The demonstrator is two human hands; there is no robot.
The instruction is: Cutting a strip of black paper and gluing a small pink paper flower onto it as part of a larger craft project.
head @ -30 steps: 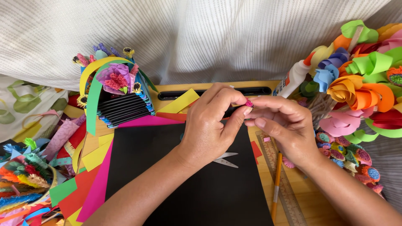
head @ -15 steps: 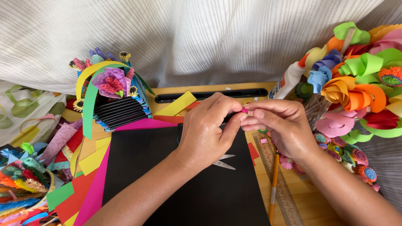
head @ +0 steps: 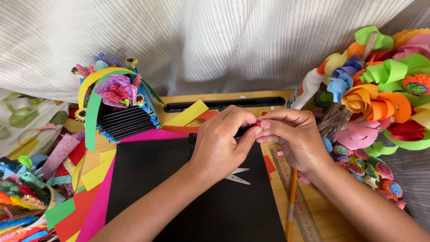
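My left hand (head: 220,143) and my right hand (head: 293,136) meet above a black paper sheet (head: 179,197). Between their fingertips they pinch a small pink paper piece (head: 258,123), of which only a sliver shows. Both hands have the fingers closed around it. The tips of a pair of scissors (head: 237,175) stick out from under my left hand on the black sheet.
A paper basket with paper flowers (head: 115,105) stands at the back left. Coloured paper sheets (head: 89,197) fan out at the left. A glue bottle (head: 307,88) and a heap of paper flowers (head: 385,89) fill the right. A pencil (head: 292,204) and ruler (head: 300,201) lie beside my right forearm.
Both hands stayed together, pinching the pink piece, and shifted slightly left in the view. The fingers have closed more tightly over it.
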